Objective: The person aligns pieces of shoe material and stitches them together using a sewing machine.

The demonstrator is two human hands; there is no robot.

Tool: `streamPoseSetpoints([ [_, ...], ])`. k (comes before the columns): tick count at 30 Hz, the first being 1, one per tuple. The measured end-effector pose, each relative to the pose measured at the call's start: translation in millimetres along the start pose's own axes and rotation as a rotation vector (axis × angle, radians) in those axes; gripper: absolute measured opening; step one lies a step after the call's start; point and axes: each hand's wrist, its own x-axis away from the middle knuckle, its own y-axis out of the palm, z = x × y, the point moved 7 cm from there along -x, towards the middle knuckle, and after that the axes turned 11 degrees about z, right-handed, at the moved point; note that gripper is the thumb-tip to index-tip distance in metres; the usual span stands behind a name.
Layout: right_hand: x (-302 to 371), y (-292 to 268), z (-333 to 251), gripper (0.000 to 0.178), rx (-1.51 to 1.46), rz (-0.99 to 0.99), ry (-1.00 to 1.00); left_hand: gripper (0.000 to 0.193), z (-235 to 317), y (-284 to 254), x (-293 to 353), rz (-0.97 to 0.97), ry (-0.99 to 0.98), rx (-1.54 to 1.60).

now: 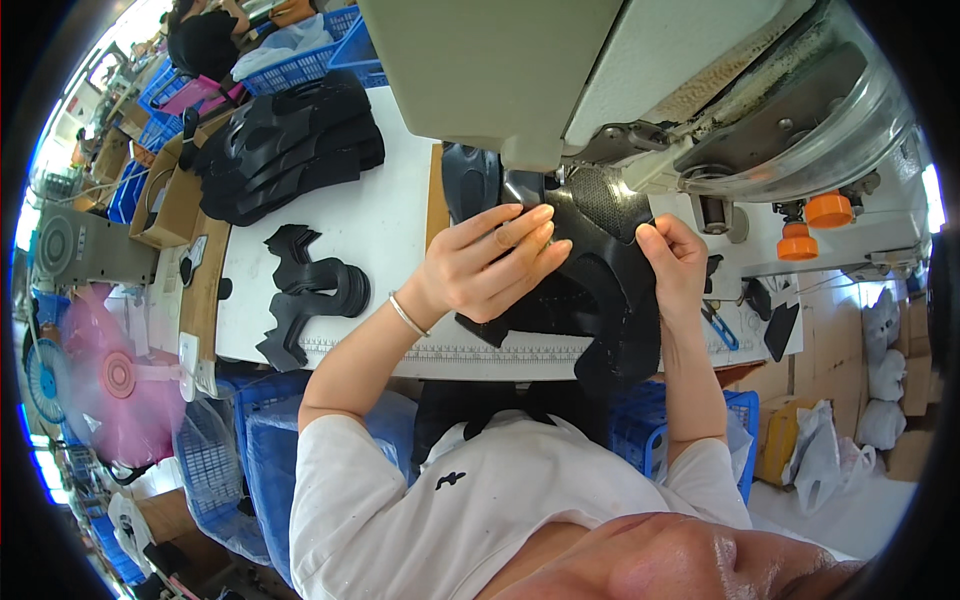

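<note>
A black shoe upper (628,300) with a mesh patch (605,195) lies under the head of an industrial sewing machine (490,70). Its near end hangs down past the table's front edge. My left hand (495,262) rests on its left part, fingertips drawn together on the material. At the right edge, my right hand (678,258) pinches the upper between thumb and bent fingers, close to the mesh. The needle area is partly hidden behind the machine head. Beyond my left fingers lies another dark moulded piece (470,182).
Left on the white table (400,130) are a tall stack of black shoe pieces (290,150) and a smaller stack of curved strips (320,290). Blue-handled snips (720,326) lie right. Orange knobs (797,243) stick out nearby. Blue crates (735,420) flank my lap; a pink fan (117,375) stands left.
</note>
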Motion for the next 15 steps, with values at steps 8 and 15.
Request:
streamPoseSetpoints([
  [8,1,7,4,0.007,-0.095,-0.056,0.007,0.016,-15,-2,-2,-0.029,0.016,-0.025],
  [15,7,14,9,0.011,-0.110,-0.074,-0.001,0.017,-33,-5,-8,-0.207,-0.013,-0.009],
])
